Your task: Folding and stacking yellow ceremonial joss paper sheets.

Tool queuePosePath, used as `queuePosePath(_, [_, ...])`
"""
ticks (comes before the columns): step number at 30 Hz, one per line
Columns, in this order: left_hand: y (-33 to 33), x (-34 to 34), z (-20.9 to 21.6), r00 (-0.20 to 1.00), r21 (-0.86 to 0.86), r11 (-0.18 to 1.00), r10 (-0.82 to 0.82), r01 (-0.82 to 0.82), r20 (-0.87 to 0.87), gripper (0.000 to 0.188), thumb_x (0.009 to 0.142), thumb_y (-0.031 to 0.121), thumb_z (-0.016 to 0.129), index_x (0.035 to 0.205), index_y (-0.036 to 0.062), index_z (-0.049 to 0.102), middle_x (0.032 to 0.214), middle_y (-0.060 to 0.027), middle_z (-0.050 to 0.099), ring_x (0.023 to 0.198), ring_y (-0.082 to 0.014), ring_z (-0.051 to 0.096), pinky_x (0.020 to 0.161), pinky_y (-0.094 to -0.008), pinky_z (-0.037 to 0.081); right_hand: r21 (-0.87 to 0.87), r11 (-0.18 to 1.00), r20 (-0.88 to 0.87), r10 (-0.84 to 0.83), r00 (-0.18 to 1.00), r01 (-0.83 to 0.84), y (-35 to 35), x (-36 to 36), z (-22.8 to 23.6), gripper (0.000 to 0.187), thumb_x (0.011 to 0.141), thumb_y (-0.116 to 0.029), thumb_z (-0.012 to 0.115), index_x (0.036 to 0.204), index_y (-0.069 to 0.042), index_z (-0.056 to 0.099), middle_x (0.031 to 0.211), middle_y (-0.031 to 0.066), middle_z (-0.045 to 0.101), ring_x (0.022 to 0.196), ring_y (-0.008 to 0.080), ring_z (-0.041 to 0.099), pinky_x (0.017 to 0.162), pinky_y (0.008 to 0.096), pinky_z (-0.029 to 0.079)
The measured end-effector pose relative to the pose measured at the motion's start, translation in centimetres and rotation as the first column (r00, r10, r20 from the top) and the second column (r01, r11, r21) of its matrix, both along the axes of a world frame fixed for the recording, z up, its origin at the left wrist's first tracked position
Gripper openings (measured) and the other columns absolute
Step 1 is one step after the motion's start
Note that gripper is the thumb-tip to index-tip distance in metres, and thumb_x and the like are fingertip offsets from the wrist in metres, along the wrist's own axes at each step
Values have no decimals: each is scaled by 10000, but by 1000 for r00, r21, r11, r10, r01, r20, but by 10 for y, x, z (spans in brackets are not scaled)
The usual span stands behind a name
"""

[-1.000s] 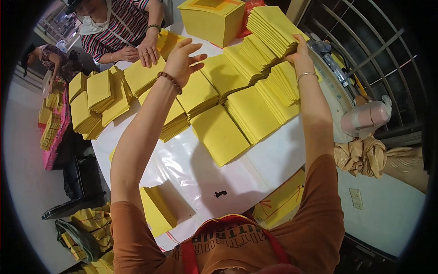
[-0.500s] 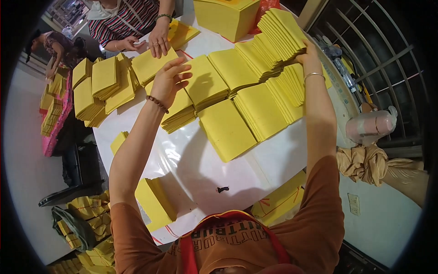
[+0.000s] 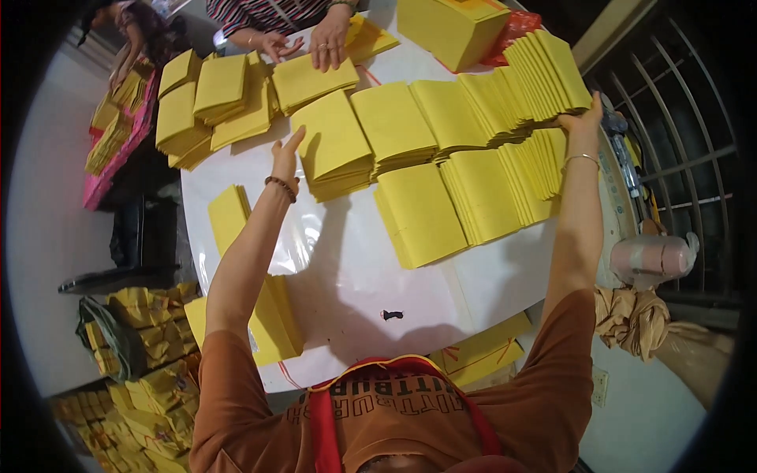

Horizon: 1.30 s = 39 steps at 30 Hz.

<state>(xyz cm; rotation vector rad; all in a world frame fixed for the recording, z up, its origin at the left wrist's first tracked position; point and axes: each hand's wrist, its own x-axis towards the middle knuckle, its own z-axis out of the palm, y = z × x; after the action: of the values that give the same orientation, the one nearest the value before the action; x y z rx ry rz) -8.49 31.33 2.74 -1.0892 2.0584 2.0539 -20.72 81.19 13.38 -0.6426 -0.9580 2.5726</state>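
Note:
Folded yellow papers stand in a long back row [image 3: 392, 118] across the white-covered table [image 3: 347, 276]. Its right end is a fanned stack of folded yellow papers [image 3: 544, 75], raised above the rest. My right hand [image 3: 582, 126] presses against that stack's near right corner, thumb and forefinger apart. At the row's other end, my left hand [image 3: 287, 162] is open beside the leftmost stack [image 3: 335, 142], fingertips at its edge. In front lies a second row of folded yellow papers [image 3: 426, 213], touched by neither hand.
Across the table another person's hands [image 3: 327, 43] rest on a yellow stack [image 3: 315, 83]. More yellow stacks [image 3: 221, 91] stand at left, and a large yellow block [image 3: 453, 31] at the back. A wrapped pink cylinder [image 3: 650, 256] sits by the window bars. Wrapped yellow bundles [image 3: 150, 315] fill the lower left.
My left hand has come down from above the papers to the row's left end. My right hand stays at the fanned stack. The whole view has shifted, moving the scene rightward in the picture.

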Motion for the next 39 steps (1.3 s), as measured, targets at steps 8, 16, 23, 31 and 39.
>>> queuePosePath(8, [17, 9, 1, 993, 205, 973, -114, 106, 27, 596, 710, 477, 688, 1087, 39, 544, 987, -121, 607, 912, -216, 578, 725, -447, 454, 177, 984, 72, -38, 997, 25, 6, 3, 12, 393, 890, -303, 481, 1163, -23, 526, 1206, 131, 539, 1104, 326, 509, 962, 517, 346])
queuePosePath(16, [-3, -8, -36, 983, 290, 939, -183, 184, -33, 699, 690, 349, 751, 1168, -10, 389, 1025, -167, 561, 847, -245, 615, 640, -447, 531, 403, 915, 46, -31, 998, 10, 25, -14, 7, 375, 852, -163, 550, 1180, 10, 496, 1170, 144, 556, 979, 305, 585, 866, 449, 457])
queuePosePath(23, [4, -12, -36, 984, 275, 945, -157, 174, -85, 919, 650, 241, 783, 1287, -12, 171, 1093, -212, 510, 875, -311, 608, 665, -515, 526, 505, 820, -7, -309, 951, 271, -21, 34, 48, 799, 731, -25, 665, 1371, 34, 190, 1293, 222, 398, 1031, 335, 549, 867, 395, 470])
queuePosePath(31, [-17, -12, -62, 990, 213, 973, -61, 87, -126, 1068, 627, 77, 742, 1381, 40, -15, 1113, -224, 498, 854, -338, 607, 664, -500, 532, 951, 8, -305, 162, 938, 308, -89, 119, 21, 639, 752, -209, 696, 1296, -49, 399, 1413, 195, 224, 1338, 325, 158, 1079, 402, 172])
queuePosePath(39, [-22, -29, -71, 960, 462, 842, -267, 277, -89, 820, 618, 63, 718, 1251, -24, 204, 1137, -231, 466, 881, -307, 594, 685, -430, 536, 1000, -8, 4, 471, 882, -1, -167, 176, -4, 500, 765, -195, 670, 1228, -121, 498, 1423, 194, 198, 1344, 354, 136, 1086, 415, 166])
